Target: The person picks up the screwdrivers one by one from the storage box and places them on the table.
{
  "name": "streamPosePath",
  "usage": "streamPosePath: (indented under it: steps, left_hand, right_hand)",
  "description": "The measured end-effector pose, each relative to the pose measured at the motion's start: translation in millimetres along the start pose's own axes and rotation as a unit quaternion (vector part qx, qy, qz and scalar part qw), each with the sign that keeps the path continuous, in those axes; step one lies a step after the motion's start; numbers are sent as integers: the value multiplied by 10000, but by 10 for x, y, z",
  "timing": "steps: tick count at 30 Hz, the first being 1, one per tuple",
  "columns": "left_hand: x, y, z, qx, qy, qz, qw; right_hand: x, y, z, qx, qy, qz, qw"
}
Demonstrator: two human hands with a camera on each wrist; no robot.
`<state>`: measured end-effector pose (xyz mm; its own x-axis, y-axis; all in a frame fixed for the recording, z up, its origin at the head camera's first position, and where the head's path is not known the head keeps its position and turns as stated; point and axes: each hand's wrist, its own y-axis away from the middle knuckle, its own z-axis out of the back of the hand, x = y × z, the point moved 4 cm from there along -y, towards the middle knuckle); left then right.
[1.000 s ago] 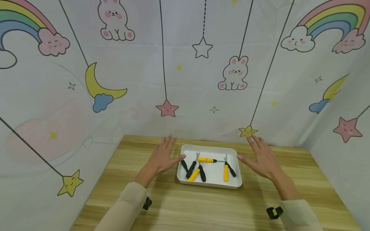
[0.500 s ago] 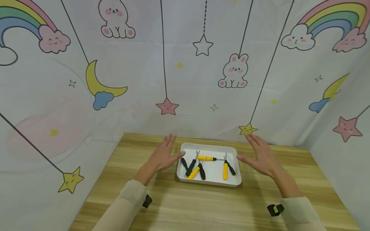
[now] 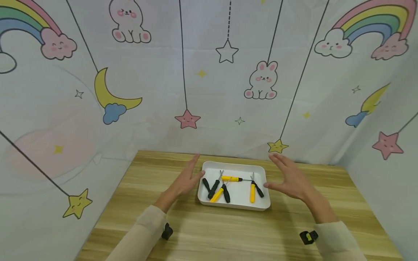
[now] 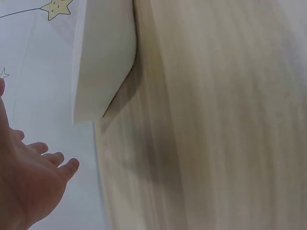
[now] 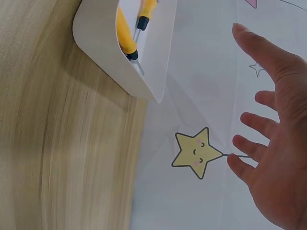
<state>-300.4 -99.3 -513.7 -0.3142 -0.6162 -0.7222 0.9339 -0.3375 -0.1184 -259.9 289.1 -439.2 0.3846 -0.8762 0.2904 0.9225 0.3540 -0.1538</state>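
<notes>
— Left hand and right hand hold nothing, thumbs apart from fingers. Why so wide?
— Likely because the white tray lies between them, lower centre of frame; its walls presumably keep the tools gathered.

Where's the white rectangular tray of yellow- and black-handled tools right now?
Head view, lower half, just right of centre: the white rectangular tray sits on the wood-grain table near its far edge, between the person's left hand and right hand.
</notes>
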Motion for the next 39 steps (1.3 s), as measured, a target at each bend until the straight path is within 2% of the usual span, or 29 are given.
streamPosePath:
  steps: [7,15,23,30,39]
  left_hand:
    - [47,32,-201,-279,791,285,9961]
    - [30,36,-287,-447,1096,770,9900]
    - [45,3,-370,-630,1043,763,9896]
    - [75,53,-428,-851,1305,599,9860]
    - [144,77,-514,-740,1326,562,9868]
  right_hand:
    - [61,-16,-53,-27,56,200,9998]
    - [95,-39,-126,131,86,262,9995]
    - [112,-104,-206,253,130,370,9989]
    - [136,-119,-321,330,117,270,9990]
    - [158,-69,-464,361,-16,215,9991]
